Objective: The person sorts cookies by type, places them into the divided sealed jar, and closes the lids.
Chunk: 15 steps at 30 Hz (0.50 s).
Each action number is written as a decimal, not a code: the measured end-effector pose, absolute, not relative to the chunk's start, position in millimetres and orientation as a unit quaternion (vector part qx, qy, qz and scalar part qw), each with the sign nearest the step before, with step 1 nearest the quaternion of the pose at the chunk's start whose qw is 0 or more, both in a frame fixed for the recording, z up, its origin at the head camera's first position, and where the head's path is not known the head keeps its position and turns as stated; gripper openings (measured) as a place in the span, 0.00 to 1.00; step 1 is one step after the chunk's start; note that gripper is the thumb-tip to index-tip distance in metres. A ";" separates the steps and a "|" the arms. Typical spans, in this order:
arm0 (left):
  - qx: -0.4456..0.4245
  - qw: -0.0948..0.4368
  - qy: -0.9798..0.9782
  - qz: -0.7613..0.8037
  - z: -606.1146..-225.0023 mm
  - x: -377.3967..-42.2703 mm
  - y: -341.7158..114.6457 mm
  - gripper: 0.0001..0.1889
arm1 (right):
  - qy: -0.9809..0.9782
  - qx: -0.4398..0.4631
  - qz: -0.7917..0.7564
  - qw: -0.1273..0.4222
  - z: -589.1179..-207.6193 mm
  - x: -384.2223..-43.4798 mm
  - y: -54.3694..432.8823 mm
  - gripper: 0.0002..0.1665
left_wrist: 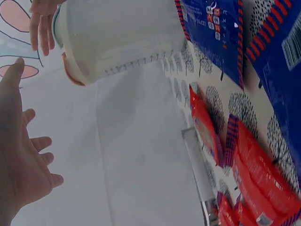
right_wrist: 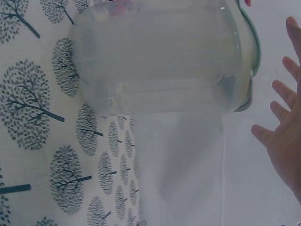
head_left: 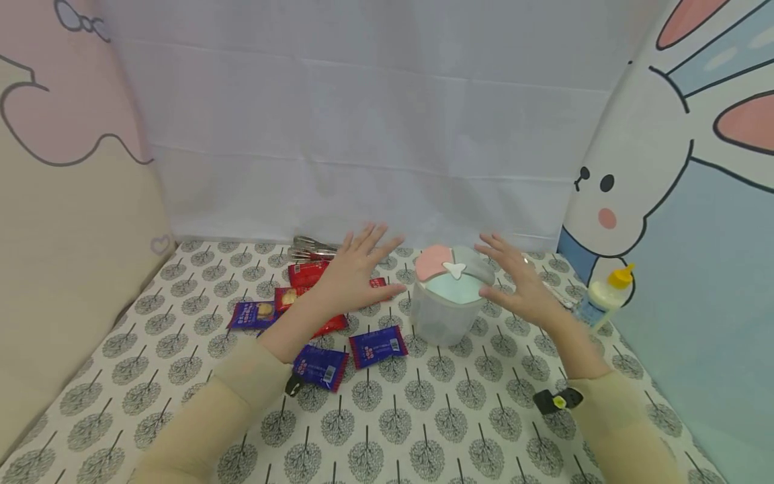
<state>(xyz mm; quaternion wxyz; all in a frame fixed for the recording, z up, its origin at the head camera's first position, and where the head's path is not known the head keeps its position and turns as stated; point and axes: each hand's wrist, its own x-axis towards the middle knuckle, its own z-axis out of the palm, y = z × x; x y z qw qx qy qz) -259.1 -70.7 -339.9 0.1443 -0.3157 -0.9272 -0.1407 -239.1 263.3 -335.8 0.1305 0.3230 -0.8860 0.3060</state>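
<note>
Container [head_left: 444, 323] stands upright toward back edge of table [head_left: 405, 450], between left hand [head_left: 352, 274] and right hand [head_left: 523, 289], both spread, empty; right looks nearer.

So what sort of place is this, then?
Probably a small screened-off tabletop booth, though I can't see beyond it. A tree-patterned tablecloth covers the surface, a plain white backdrop hangs behind, and a cartoon rabbit decorates the right-hand side.

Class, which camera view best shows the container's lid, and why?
The head view: it looks down on the lid, showing its pink, grey and pale green sections. Both wrist views see the container from the side, so the lid appears only as a thin edge.
</note>
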 end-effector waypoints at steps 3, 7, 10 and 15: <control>-0.347 0.141 -0.906 -0.196 -350.3 -267.1 -55.2 0.44 | -0.862 0.340 0.353 0.127 -351.3 -246.5 266.2 0.43; -0.377 0.113 -0.880 -0.266 -362.4 -272.7 -36.3 0.42 | -0.843 0.352 0.383 0.135 -355.1 -241.6 259.8 0.41; -0.390 0.092 -0.865 -0.303 -368.9 -273.7 -23.8 0.40 | -0.837 0.350 0.401 0.124 -349.8 -233.3 252.8 0.40; -0.434 0.096 -0.831 -0.335 -378.2 -276.7 -8.0 0.31 | -0.824 0.364 0.420 0.110 -355.8 -234.7 252.2 0.35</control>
